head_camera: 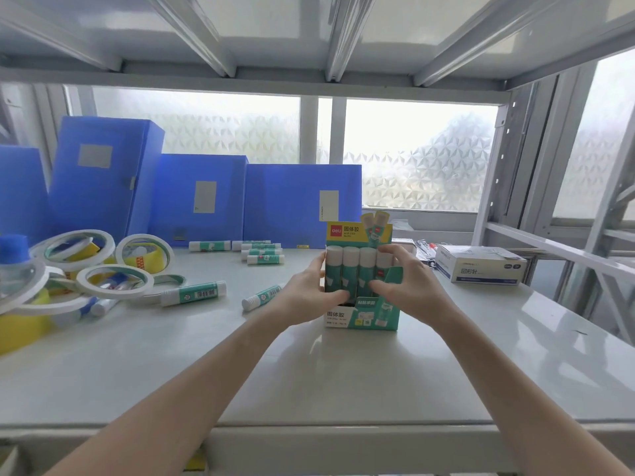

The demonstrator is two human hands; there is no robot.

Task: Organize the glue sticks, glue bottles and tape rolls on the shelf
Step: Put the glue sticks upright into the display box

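L hand (311, 286): wrapped round left side of display box (360, 314), thumb across front, gripping it. R hand (403, 283): fingers curled over caps at right end of the row, thumb at box's cut-down front edge; grasping box + sticks together.

Display box: teal/white card, upright, centre-front of shelf (309, 383), yellow header card at back. Holds glue sticks (350, 269), 4 white caps showing in front row, standing upright; more behind, count unclear.

Loose glue sticks: 2 lying flat nr box's left (194, 293) (261, 297); approx 5 more further back by blue file boxes (302, 204).

Tape rolls (115, 281): jumbled heap, far left, w/ glue bottles (13, 255) partly buried among them.

Paperclip carton (479, 266): right, apart from box.

Handling est.: box likely light, thin card, crushes if squeezed; hold low at both sides. Sticks rigid, smooth plastic, roll when flat; pinch mid-barrel, not cap.
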